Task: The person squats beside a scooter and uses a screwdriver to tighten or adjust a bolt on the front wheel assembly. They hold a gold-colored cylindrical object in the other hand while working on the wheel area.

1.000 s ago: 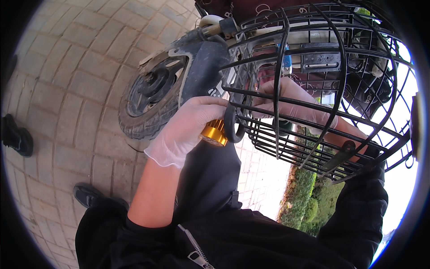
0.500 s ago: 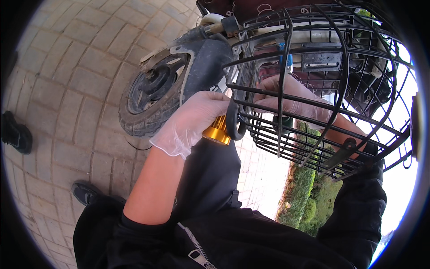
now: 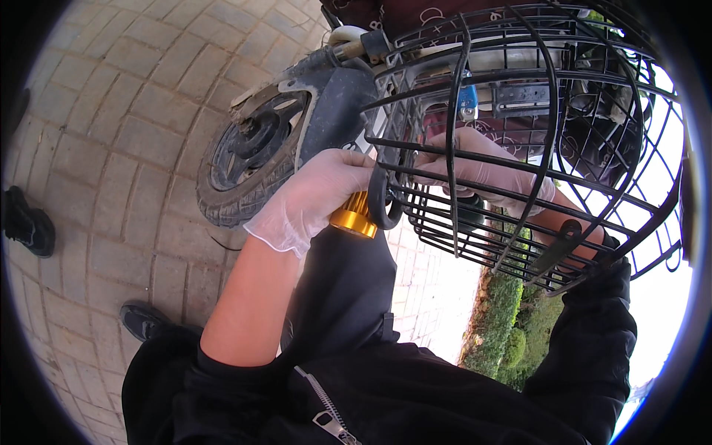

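Observation:
Both hands wear thin translucent gloves. My left hand [image 3: 315, 193] is at the outer underside of a black wire basket [image 3: 549, 111], its fingers closed together. Their tips are partly hidden beside a black curved bracket [image 3: 379, 200], so what they pinch does not show. Just below these fingers sits a gold ribbed metal lamp [image 3: 354, 222], next to the bracket. My right hand [image 3: 482, 144] is inside the basket, seen through its wires. Its fingers are drawn together against the basket's bottom, opposite my left hand, and what they hold is hidden.
The basket is on the front of a two-wheeler with a dusty front wheel [image 3: 259, 144] and dark fender [image 3: 337, 100]. Past the basket's wires are a blue part [image 3: 467, 96] and a maroon printed cover [image 3: 415, 15]. Paving bricks [image 3: 141, 141] lie below; green shrubs [image 3: 493, 319] grow lower right.
The basket, lamp and both hands appear slightly further left in the picture. The hands keep nearly the same pose on either side of the basket's bottom.

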Motion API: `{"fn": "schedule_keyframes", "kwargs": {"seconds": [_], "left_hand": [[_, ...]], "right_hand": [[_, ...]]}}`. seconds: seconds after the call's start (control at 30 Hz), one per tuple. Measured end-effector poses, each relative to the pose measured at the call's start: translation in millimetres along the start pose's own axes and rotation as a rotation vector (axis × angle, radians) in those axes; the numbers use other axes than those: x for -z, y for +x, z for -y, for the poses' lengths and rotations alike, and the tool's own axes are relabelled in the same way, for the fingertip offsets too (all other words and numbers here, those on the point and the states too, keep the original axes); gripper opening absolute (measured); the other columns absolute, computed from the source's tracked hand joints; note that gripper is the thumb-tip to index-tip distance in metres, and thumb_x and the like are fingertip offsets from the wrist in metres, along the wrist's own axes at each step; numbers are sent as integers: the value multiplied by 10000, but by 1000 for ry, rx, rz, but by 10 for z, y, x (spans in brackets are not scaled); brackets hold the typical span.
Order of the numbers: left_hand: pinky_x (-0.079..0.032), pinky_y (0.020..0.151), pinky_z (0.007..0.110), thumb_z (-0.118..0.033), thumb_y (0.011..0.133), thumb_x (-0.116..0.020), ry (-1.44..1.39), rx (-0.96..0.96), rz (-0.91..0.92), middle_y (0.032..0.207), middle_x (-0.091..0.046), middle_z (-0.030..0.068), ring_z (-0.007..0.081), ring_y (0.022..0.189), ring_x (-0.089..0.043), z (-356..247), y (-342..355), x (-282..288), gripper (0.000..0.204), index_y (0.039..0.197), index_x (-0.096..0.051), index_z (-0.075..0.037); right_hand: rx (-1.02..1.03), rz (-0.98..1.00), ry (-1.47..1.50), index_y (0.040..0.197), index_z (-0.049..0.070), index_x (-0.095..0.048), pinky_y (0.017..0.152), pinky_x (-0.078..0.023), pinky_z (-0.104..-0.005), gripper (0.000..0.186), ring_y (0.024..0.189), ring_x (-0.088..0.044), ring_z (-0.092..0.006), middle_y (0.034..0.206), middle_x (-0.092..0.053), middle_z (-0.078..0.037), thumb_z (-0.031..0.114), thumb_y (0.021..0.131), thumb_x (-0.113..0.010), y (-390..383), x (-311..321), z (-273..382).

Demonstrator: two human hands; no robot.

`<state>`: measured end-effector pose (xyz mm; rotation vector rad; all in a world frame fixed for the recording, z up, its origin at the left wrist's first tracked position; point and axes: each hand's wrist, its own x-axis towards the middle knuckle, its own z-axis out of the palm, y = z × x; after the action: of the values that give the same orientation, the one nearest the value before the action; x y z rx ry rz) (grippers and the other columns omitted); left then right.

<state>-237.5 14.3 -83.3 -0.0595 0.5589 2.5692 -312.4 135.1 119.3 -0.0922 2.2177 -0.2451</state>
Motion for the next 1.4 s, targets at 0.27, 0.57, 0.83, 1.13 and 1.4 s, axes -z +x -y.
{"fn": "schedule_keyframes", "kwargs": {"seconds": [0.27,0.57,0.83,1.13,1.4], "left_hand": [[-594,642,312,-31,920,-659,20,-1,-52,850,-681,115,184,697,-696,-17,-53,-53,119,970,-641,76],[-586,652,301,-42,929,-653,-42,12,-3,818,-672,83,163,699,-687,30,-25,-20,105,965,-649,56],[-604,648,319,-56,937,-655,-22,-40,3,866,-702,102,183,713,-711,12,-54,-15,134,1006,-661,58],[-614,652,328,-73,973,-625,-78,-40,38,873,-711,107,189,721,-720,59,-48,-18,147,1040,-661,53],[-612,702,314,-99,981,-622,-65,-52,45,896,-718,105,182,758,-723,65,-63,-15,186,1059,-661,66]], "right_hand": [[11,-100,359,1126,-30,-691,612,-457,-213,409,673,-563,-66,825,-663,-2,340,1052,-533,-391,263,13],[-89,-157,231,1254,10,-640,954,-509,-332,591,1042,-675,-200,1104,-689,-110,520,954,-647,-547,26,-25],[44,-201,-281,1284,20,-597,986,-482,-338,526,1126,-624,-196,1165,-660,-87,274,866,-791,-684,22,-62],[355,-359,-237,1197,11,-667,921,-498,-336,410,1011,-650,-173,1040,-695,-58,112,820,-794,-722,-8,-54],[44,-217,648,1193,-7,-604,805,-569,-262,354,900,-684,-145,1027,-672,-80,155,908,-737,-849,-273,-119]]}}
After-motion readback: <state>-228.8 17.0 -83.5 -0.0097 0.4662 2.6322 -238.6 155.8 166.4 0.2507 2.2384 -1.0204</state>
